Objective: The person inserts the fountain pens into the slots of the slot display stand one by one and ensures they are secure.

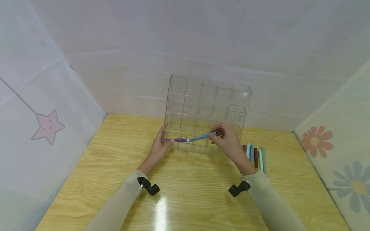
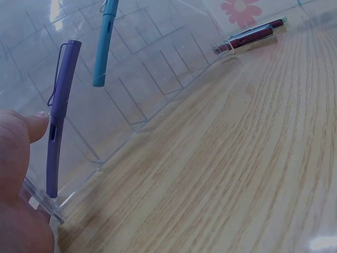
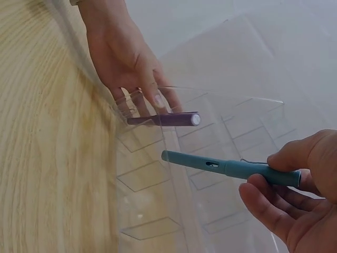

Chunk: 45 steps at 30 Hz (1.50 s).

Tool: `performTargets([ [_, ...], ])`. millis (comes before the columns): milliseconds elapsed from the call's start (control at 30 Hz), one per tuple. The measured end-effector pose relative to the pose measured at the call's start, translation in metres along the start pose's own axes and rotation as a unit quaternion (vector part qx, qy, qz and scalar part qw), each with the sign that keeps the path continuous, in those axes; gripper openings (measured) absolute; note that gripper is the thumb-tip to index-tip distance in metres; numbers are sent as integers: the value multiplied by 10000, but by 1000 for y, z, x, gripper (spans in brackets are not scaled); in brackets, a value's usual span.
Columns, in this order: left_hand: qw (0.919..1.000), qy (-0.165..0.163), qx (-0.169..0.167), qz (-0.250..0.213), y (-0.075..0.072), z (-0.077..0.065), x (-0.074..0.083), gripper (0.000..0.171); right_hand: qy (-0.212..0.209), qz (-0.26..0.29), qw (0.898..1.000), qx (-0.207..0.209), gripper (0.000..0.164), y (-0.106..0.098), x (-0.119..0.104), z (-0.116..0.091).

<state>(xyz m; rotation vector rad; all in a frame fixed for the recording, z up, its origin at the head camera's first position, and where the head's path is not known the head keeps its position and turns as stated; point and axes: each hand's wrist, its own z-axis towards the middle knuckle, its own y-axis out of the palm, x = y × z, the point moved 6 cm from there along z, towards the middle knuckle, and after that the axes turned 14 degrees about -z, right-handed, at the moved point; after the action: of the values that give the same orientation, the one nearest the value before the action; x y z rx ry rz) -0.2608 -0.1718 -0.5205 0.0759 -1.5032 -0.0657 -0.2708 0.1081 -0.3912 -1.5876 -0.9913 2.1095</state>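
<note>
A clear divided rack (image 1: pixel 166 106) stands at the back of the table, its small compartments in rows. My left hand (image 1: pixel 159 147) grips the rack's lower left side, fingers behind the clear wall and thumb in front, against a purple pen (image 2: pixel 62 105). That pen sits at the rack's bottom left corner, its white-tipped end (image 3: pixel 196 120) pointing right. Between thumb and fingers, my right hand (image 1: pixel 228 141) pinches a teal-blue pen (image 3: pixel 226 167) near its clip end. The pen's free end points left toward the purple pen, in front of the rack.
Several pens lie side by side right of the rack, partly behind my right wrist, among them a dark red pen (image 1: pixel 255 158) and a pale green pen (image 1: pixel 260 159). White fabric walls (image 1: pixel 138 77) enclose the wooden table (image 1: pixel 185 183) at the back and sides.
</note>
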Motion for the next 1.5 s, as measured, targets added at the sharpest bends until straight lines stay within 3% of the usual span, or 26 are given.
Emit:
performTargets([
  [467, 10000, -2, -17, -44, 0, 0, -1, 85, -410, -851, 9953, 213, 14, 38, -3, 0],
  [733, 10000, 41, -51, 13, 1, -1, -1, 86, -360, -1178, 9920, 275, 12, 55, 1, -1],
  [1500, 9999, 49, -46, 91, 1, 1, 2, 87, -180, -1405, 9898, 156, 18, 60, 3, 0],
])
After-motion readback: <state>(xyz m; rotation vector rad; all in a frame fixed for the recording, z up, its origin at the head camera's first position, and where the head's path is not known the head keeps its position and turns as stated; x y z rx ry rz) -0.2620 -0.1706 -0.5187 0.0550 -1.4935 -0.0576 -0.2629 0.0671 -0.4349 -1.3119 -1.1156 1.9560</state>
